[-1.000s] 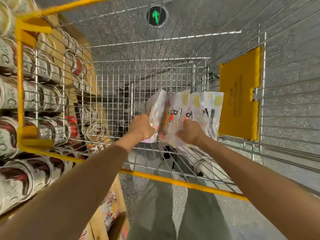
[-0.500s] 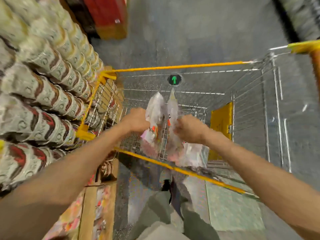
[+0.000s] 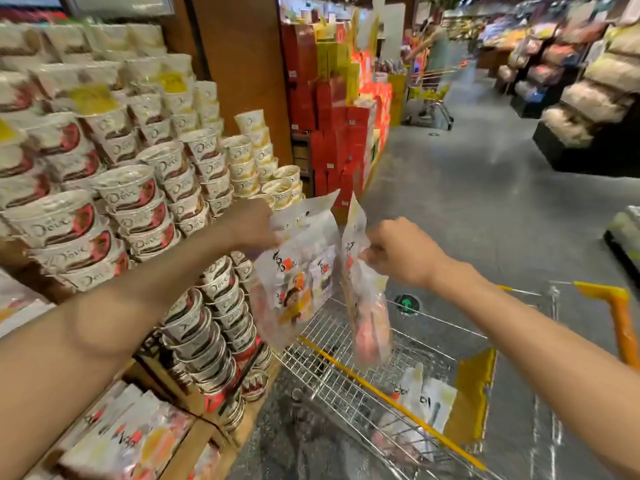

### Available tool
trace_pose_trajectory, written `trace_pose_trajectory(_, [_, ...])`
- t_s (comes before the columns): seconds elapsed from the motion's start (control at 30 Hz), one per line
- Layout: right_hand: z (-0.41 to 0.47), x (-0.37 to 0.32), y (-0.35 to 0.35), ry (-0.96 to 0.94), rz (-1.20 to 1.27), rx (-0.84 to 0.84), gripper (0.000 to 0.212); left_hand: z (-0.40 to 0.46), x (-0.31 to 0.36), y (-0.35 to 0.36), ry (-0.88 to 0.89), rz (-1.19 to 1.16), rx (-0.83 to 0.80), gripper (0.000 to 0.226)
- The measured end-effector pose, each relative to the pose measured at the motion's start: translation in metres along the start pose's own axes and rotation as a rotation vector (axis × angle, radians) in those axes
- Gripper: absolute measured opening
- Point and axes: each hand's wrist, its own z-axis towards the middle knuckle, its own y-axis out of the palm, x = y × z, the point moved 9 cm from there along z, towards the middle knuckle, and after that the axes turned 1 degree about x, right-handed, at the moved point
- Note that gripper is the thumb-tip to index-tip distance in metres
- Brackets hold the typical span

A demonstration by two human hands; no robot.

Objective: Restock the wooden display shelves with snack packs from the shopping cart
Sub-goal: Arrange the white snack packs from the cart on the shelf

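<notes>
Shelf (image 3: 194, 441), low at my left: snack packs already stocked. Left hand (image 3: 252, 226): closed on one snack pack (image 3: 298, 271), hanging lengthwise, nearer the shelf. Right hand (image 3: 398, 251): pinching a second pack (image 3: 367, 306) above the cart (image 3: 363, 386). More packs (image 3: 422, 400) lie inside.

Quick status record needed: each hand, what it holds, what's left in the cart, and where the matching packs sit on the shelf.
left hand: gripping left snack pack by its upper edge
right hand: pinching right snack pack, which hangs edge-on
pack position: both raised above the shopping cart
cart contents: at least one remaining pack near the yellow flap
shelf target: similar shelved packs, low at the left, below the stacked cups
</notes>
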Motion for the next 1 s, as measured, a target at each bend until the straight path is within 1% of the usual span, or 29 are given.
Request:
trace_pose_trajectory(0.03, [0.004,-0.015,-0.005,-0.02,-0.003,-0.002,0.042,-0.012,-0.013,-0.013,-0.018,0.009,0.023,0.024])
trace_pose_trajectory(0.07, [0.007,-0.032,-0.008,-0.049,-0.005,-0.01,0.043,-0.024,-0.029,-0.024,-0.035,0.024,0.047,0.024])
trace_pose_trajectory(0.17, [0.022,-0.09,-0.01,-0.147,-0.005,-0.033,0.028,-0.066,-0.08,-0.054,-0.096,0.074,0.099,0.03])
trace_pose_trajectory(0.2, [0.028,-0.11,-0.008,-0.154,-0.011,-0.049,0.025,-0.084,-0.098,-0.061,-0.121,0.092,0.112,0.032])
trace_pose_trajectory(0.33, [0.046,-0.198,0.007,-0.177,-0.017,-0.103,0.036,-0.158,-0.189,-0.078,-0.246,0.122,0.136,0.036])
trace_pose_trajectory(0.4, [0.057,-0.254,0.025,-0.225,-0.017,-0.112,0.037,-0.2,-0.246,-0.088,-0.332,0.168,0.121,0.037])
trace_pose_trajectory(0.43, [0.058,-0.262,0.027,-0.235,-0.04,-0.107,0.036,-0.207,-0.258,-0.088,-0.348,0.174,0.117,0.037])
trace_pose_trajectory(0.47, [0.061,-0.286,0.037,-0.258,-0.035,-0.103,0.033,-0.227,-0.28,-0.092,-0.384,0.188,0.118,0.037])
trace_pose_trajectory(0.57, [0.068,-0.357,0.061,-0.331,-0.039,-0.095,0.011,-0.283,-0.344,-0.105,-0.489,0.223,0.115,0.031])
trace_pose_trajectory(0.63, [0.073,-0.401,0.075,-0.361,-0.002,-0.104,0.006,-0.317,-0.387,-0.112,-0.541,0.225,0.103,0.034])
trace_pose_trajectory(0.73, [0.083,-0.46,0.09,-0.421,0.02,-0.08,0.011,-0.362,-0.449,-0.124,-0.637,0.213,0.137,0.036])
trace_pose_trajectory(0.83, [0.105,-0.52,0.104,-0.532,0.048,-0.044,0.017,-0.399,-0.508,-0.137,-0.755,0.19,0.22,0.03])
trace_pose_trajectory(0.97, [0.145,-0.589,0.111,-0.639,0.2,0.032,0.019,-0.428,-0.567,-0.156,-0.857,0.184,0.314,0.019])
trace_pose_trajectory(1.0, [0.156,-0.604,0.112,-0.663,0.215,0.058,0.018,-0.431,-0.579,-0.161,-0.879,0.189,0.331,0.019])
